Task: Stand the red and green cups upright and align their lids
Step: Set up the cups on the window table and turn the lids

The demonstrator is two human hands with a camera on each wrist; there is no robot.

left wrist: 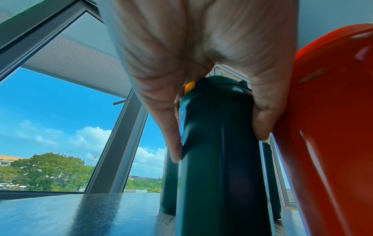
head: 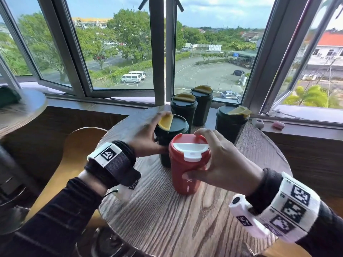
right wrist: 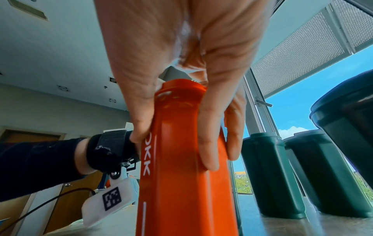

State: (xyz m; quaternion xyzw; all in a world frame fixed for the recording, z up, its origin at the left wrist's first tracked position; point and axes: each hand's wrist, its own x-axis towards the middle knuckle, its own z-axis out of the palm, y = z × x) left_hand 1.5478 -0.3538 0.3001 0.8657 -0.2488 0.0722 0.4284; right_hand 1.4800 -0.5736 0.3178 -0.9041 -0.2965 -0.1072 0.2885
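Observation:
The red cup [head: 186, 171] stands upright near the middle of the round wooden table [head: 167, 219], with a white flip lid [head: 192, 148] on top. My right hand [head: 220, 160] grips it from the right near the rim, thumb on the front, fingers round the back; the right wrist view shows fingers [right wrist: 210, 137] curled on the red cup [right wrist: 181, 167]. Just behind it stands a dark green cup [head: 168, 135] with a yellow flap [head: 165, 121]. My left hand [head: 148, 134] grips its top from the left; in the left wrist view fingers [left wrist: 262, 115] clasp the green cup [left wrist: 218, 151].
Three more dark green cups [head: 183, 108] [head: 201, 104] [head: 230, 123] with yellow flaps stand at the table's far edge by the window. Two small cases [head: 258, 123] [head: 278, 125] lie on the sill. A wooden chair seat [head: 61, 164] is at the left.

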